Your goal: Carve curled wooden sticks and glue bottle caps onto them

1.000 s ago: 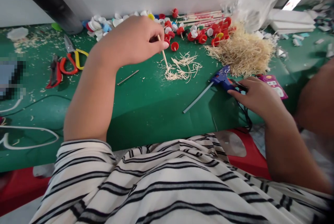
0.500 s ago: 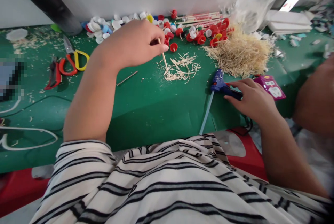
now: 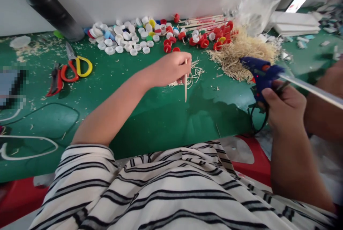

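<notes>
My left hand (image 3: 170, 68) pinches a thin wooden stick (image 3: 185, 92), its end pointing down above the green table. Behind that hand lies a small loose heap of pale straw-like strands (image 3: 197, 72), partly covered by it. In a closed grip, my right hand (image 3: 286, 110) holds a blue hot glue gun (image 3: 261, 74) raised off the table. Its nozzle points left, towards a larger pile of pale strands (image 3: 250, 45). A long translucent glue stick (image 3: 313, 88) sticks out of the gun's back end to the right.
White bottle caps (image 3: 125, 36) and red caps (image 3: 203, 40), some with sticks, lie along the wall. Scissors (image 3: 77, 65) and red-handled cutters (image 3: 55, 81) are at left, near a black bottle (image 3: 50, 8). A clear plastic bag (image 3: 258, 6) stands back right. Another person's arm (image 3: 325, 104) is at right.
My right hand has lifted the glue gun off the table and turned it, moving right. My left hand has moved right and nearer to me with the stick, lifting it away from the small heap.
</notes>
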`<state>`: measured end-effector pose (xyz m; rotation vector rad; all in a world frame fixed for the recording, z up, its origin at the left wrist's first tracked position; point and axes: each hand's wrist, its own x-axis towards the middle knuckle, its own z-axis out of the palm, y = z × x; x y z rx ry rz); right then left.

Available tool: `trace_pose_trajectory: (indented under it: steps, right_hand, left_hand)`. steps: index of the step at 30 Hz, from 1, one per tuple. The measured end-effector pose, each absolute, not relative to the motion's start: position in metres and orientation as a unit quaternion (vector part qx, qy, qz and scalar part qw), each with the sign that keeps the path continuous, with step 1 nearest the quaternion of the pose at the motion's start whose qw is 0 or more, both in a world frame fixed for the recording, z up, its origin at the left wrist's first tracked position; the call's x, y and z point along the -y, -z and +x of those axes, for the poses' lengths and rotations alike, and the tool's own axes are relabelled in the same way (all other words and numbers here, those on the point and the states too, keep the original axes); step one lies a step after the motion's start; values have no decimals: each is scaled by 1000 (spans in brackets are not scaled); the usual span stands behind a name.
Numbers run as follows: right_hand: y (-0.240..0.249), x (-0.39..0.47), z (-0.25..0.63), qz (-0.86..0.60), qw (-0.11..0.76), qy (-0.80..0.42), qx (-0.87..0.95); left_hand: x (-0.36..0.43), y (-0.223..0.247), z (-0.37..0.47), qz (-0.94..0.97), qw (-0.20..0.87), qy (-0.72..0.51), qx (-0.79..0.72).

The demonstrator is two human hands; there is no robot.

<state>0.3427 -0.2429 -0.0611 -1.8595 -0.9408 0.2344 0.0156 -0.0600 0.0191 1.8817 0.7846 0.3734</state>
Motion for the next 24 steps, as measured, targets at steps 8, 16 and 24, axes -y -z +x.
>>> trace_pose_trajectory:
  steps: [8, 16, 24]
  right_hand:
    - [45, 244, 325, -640, 689, -175, 292]
    - [47, 255, 322, -633, 687, -180, 308]
    - [47, 256, 319, -624, 694, -198, 299]
  left_hand:
    - [80, 8, 94, 493, 806, -144, -295]
    - [54, 17, 156, 584, 752, -162, -258]
    - [51, 17, 175, 634, 705, -174, -266]
